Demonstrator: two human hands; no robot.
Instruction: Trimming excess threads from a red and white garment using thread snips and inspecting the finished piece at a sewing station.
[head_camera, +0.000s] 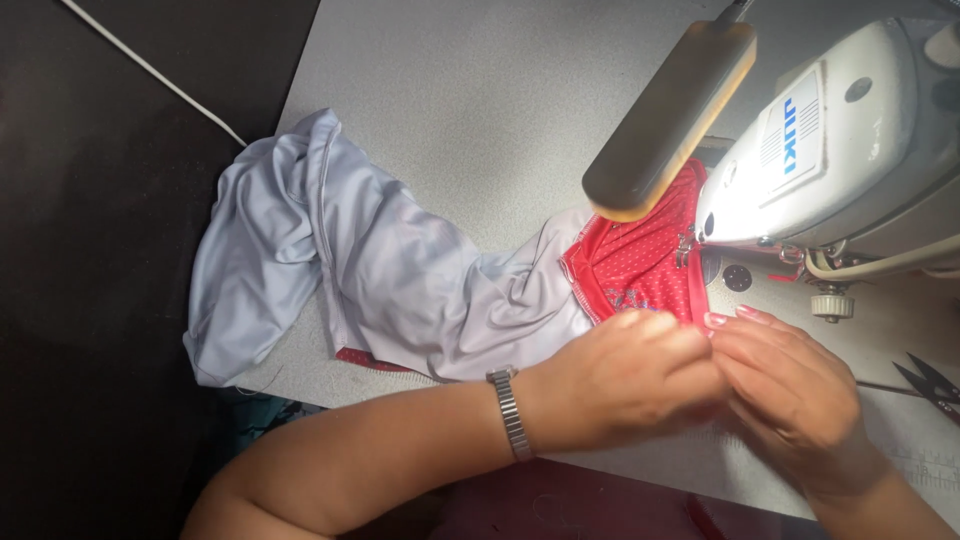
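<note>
Left hand, right hand pinch red fabric near sewing machine.

Two hands; one sewing machine; one lamp; one garment; one wristwatch; one pair of scissors.

**Red dotted cloth gathered at the needle**

The red fabric with small white dots lies bunched and folded on the machine bed, its near edge pinched under the fingers. It is joined to a pale grey garment, smooth and slightly shiny, which trails rumpled across the table, one end drooping over the far-left edge.
</note>
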